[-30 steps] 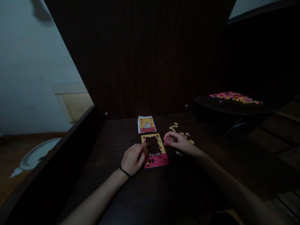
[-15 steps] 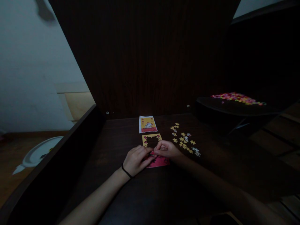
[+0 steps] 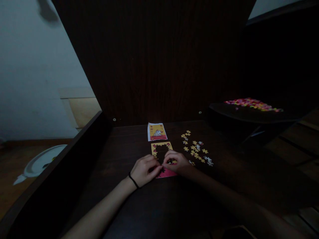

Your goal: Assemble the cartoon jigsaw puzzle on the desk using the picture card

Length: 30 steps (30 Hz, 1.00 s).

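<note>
A small yellow and red jigsaw puzzle (image 3: 162, 149) lies on the dark wooden table (image 3: 159, 205), its middle still a dark gap. My left hand (image 3: 144, 171), a black band on its wrist, rests on the puzzle's lower left part with fingers curled. My right hand (image 3: 174, 162) sits over the lower right part, fingertips pinched together at the puzzle's red bottom area. What the fingertips hold is too small to make out. The two hands nearly touch. Loose puzzle pieces (image 3: 196, 149) lie scattered just right of my right hand.
A small reference picture (image 3: 157, 131) lies beyond the puzzle. A dark upright panel (image 3: 154, 59) closes the table's back, and a raised side board (image 3: 62, 169) runs along the left. At right, a dark tray (image 3: 251, 111) carries colourful bits. A white round thing (image 3: 40, 162) lies on the floor.
My right hand came from the loose pieces at right to the puzzle's lower part and closed in beside my left hand, which slid slightly down.
</note>
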Each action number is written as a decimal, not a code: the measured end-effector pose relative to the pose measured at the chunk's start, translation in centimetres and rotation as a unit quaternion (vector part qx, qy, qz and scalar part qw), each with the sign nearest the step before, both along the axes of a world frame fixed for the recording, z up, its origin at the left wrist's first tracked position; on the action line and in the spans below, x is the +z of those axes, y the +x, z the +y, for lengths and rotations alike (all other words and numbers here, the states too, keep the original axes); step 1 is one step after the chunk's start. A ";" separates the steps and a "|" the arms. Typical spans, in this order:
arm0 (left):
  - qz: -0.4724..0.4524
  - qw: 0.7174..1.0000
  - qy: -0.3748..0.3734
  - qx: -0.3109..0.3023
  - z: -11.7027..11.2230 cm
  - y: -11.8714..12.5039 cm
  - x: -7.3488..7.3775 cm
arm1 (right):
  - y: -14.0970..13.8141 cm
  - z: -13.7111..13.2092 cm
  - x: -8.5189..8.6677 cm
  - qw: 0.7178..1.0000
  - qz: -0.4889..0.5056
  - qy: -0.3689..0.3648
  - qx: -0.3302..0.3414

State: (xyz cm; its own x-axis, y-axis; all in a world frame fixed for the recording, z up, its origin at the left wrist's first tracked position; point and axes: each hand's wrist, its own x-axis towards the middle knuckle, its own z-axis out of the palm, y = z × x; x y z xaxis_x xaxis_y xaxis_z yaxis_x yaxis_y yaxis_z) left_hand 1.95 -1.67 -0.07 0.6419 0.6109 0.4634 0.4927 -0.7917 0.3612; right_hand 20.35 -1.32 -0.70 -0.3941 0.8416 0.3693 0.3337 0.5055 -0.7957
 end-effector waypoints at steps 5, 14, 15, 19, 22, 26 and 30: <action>0.002 0.999 -0.042 -0.006 0.1 -0.1 -0.1 | 0.2 0.2 -0.1 1.000 -0.009 0.001 -0.002; -0.007 0.997 -0.076 -0.004 -0.2 0.0 0.3 | 0.3 0.3 0.1 0.999 0.016 -0.032 -0.016; -0.008 0.997 -0.073 -0.002 -0.2 0.0 0.3 | 0.4 0.3 0.1 0.999 0.016 -0.037 -0.018; -0.016 0.998 -0.062 0.014 0.0 -0.1 0.2 | 0.4 0.6 0.0 0.999 -0.012 -0.032 -0.028; -0.017 0.998 -0.055 0.013 0.0 -0.1 0.1 | 0.4 0.6 -0.1 0.998 -0.050 -0.013 -0.020; -0.039 0.998 -0.031 0.033 0.1 0.0 -0.1 | 0.2 0.3 -0.4 0.996 -0.082 0.043 -0.019; -0.051 0.994 -0.030 0.095 0.5 -0.2 -0.4 | 0.0 -0.2 -0.5 0.992 -0.098 0.070 -0.027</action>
State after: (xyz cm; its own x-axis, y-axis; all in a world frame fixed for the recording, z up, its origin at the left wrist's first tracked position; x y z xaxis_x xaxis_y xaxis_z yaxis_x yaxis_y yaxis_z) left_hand 1.75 -1.18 -0.46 0.4646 0.7443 0.4798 0.5891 -0.6643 0.4600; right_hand 20.34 -1.49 -1.24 -0.4260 0.8093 0.4045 0.5043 0.5836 -0.6365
